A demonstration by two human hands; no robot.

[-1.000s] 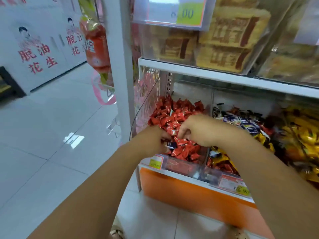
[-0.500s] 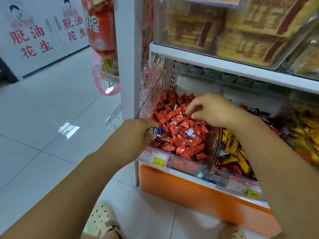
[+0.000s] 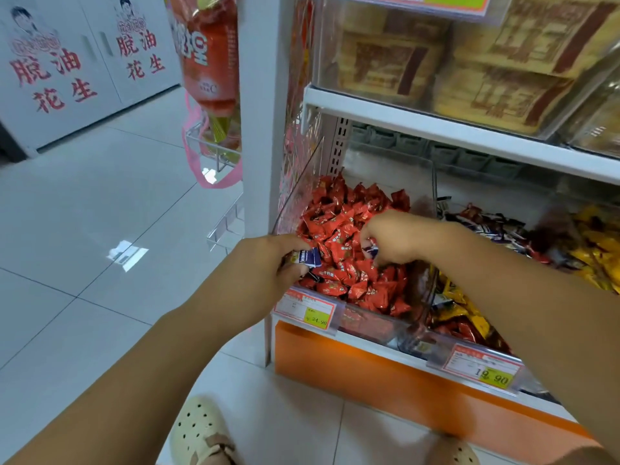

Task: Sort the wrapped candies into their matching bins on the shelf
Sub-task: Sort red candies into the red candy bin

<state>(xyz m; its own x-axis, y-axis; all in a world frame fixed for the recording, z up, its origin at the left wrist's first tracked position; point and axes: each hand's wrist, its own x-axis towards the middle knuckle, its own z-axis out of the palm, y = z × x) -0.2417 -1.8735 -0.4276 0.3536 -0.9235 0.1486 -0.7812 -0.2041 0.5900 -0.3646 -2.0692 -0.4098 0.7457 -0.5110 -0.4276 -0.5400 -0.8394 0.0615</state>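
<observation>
A clear bin (image 3: 362, 322) on the low shelf is piled with red wrapped candies (image 3: 349, 226). My left hand (image 3: 268, 263) rests at the bin's front left corner, closed on several blue-and-white wrapped candies (image 3: 307, 256). My right hand (image 3: 396, 239) reaches down into the red pile, its fingers pinching another blue wrapped candy (image 3: 370, 251). To the right lies a bin of mixed dark blue, red and yellow candies (image 3: 469, 307), and further right a heap of yellow ones (image 3: 593, 243).
A white shelf board (image 3: 436, 129) hangs low over the bins, with clear boxes of tan packets (image 3: 396, 62) on it. A white upright post (image 3: 261, 95) stands left of the red bin. Price tags (image 3: 305, 308) line the shelf front above an orange base (image 3: 369, 367). Tiled floor lies to the left.
My right hand has dropped from above the pile into the red candies and pinched a blue one. My left hand holds its blue candies in nearly the same place. The view shifted slightly.
</observation>
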